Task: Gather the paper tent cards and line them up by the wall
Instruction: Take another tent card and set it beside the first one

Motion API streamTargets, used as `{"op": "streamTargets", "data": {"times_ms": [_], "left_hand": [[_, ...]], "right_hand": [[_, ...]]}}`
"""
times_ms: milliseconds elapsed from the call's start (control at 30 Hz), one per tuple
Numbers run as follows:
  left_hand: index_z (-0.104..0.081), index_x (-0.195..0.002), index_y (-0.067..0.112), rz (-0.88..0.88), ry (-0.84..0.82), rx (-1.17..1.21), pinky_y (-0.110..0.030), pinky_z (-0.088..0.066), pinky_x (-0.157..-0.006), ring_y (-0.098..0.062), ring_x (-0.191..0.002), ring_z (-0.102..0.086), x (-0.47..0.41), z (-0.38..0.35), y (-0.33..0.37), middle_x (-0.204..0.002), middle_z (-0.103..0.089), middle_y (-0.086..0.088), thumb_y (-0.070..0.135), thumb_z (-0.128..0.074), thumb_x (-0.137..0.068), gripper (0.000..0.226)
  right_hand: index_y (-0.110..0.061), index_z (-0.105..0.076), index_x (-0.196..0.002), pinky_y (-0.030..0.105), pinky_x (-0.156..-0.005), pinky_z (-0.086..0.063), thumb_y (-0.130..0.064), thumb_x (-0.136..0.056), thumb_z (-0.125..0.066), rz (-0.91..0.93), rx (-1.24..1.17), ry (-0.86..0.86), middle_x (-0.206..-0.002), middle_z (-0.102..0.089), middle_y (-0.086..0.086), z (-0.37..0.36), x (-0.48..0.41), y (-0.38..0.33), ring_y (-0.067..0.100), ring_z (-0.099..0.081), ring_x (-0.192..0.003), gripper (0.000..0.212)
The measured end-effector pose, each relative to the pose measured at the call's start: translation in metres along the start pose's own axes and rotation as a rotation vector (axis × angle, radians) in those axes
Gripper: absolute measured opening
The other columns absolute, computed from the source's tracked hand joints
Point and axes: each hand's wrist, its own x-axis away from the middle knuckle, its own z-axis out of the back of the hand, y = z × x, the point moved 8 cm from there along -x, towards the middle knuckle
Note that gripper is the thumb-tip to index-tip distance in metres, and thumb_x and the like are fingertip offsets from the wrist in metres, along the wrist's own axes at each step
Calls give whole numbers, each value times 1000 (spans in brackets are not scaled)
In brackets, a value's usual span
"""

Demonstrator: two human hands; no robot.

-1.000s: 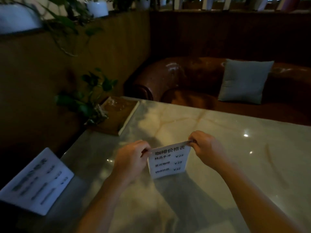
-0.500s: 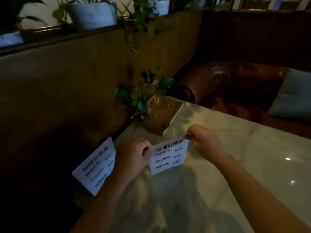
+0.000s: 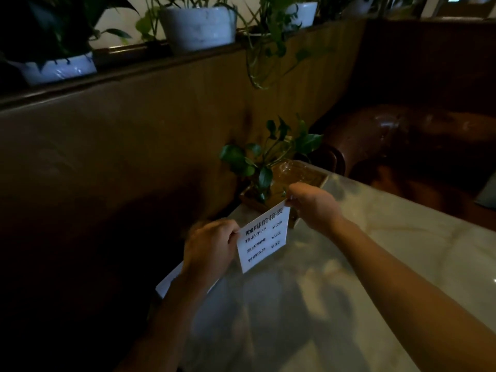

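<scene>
A white paper tent card [image 3: 264, 237] printed with a price list hangs just above the marble table [image 3: 375, 264], close to the wooden wall [image 3: 161, 143]. My left hand [image 3: 209, 248] pinches its upper left corner and my right hand [image 3: 314, 204] pinches its upper right corner. A second white tent card [image 3: 167, 283] stands by the wall at the table's left edge, mostly hidden behind my left wrist.
A small green plant [image 3: 265, 162] in a glass on a wooden block [image 3: 300, 175] sits by the wall just beyond the held card. A brown leather sofa [image 3: 416, 146] runs behind the table. White plant pots [image 3: 198, 25] line the ledge above the wall.
Both hands have carried the card left and toward the wall, near the plant. The view has swung left, and the second card is now hidden behind my left wrist.
</scene>
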Motion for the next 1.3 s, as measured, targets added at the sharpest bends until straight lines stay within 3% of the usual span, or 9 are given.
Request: {"op": "streamTargets", "data": {"times_ms": [67,200,300,400,667,933,1100,1300], "left_hand": [[-64,-78,15,9,11,-25,-23,-43,-64,-20,-73,-67,-4,2,-8,-86,-73,-3,17,-61,-82,5],[-60,-82,21,53,-14,-50,-24,-42,-74,-14,-75,-65,-10,-4,-23,-89,-72,1,23,-55,-85,6],[-59,-77,24,110,4,-45,-24,-41,-72,-14,-72,-65,-13,-3,-30,-86,-73,2,25,-56,-85,8],[-57,-78,23,157,-35,-28,-26,-50,-69,-15,-68,-66,-14,-7,-36,-90,-72,-1,27,-54,-86,10],[-60,-86,21,187,-78,-34,-23,-49,-70,-13,-78,-65,-13,-14,-48,-97,-71,-2,27,-54,-88,8],[-51,-84,23,264,-156,-68,-24,-54,-70,-21,-87,-68,-12,-26,-54,-109,-68,-6,31,-50,-89,10],[-42,-80,24,308,-228,-118,-27,-50,-68,-24,-89,-67,-22,-30,-52,-107,-68,-8,30,-48,-90,13],[-39,-80,24,316,-245,-105,-30,-53,-73,-25,-93,-66,-23,-32,-53,-110,-66,-8,29,-47,-90,14]], "right_hand": [[0,-55,-89,48,-71,-55,-6,-81,-58,38,5,0,-101,-64,18,-5,-10,-3,33,-62,-92,10],[-6,-54,-88,46,-71,-55,-9,-81,-58,63,-17,5,-99,-65,16,-17,-29,-2,31,-61,-91,9],[-8,-55,-86,35,-67,-53,-10,-82,-59,83,-8,13,-98,-66,15,-29,-43,0,30,-62,-89,6],[-10,-58,-90,30,-61,-48,-11,-83,-56,87,1,0,-102,-67,13,-42,-54,4,29,-63,-90,7],[-9,-61,-98,37,-79,-50,-9,-83,-57,66,-36,-65,-112,-65,11,-62,-71,-1,27,-59,-102,16],[-11,-58,-100,31,-70,-46,-9,-85,-55,25,-102,-144,-104,-65,11,-71,-74,-1,23,-59,-94,16],[-11,-59,-94,47,-76,-54,-12,-84,-56,-69,-228,-196,-99,-64,14,-70,-76,1,25,-60,-87,10],[-16,-55,-96,49,-77,-55,-16,-85,-54,-134,-263,-223,-103,-63,14,-73,-75,-1,27,-60,-91,11]]}}
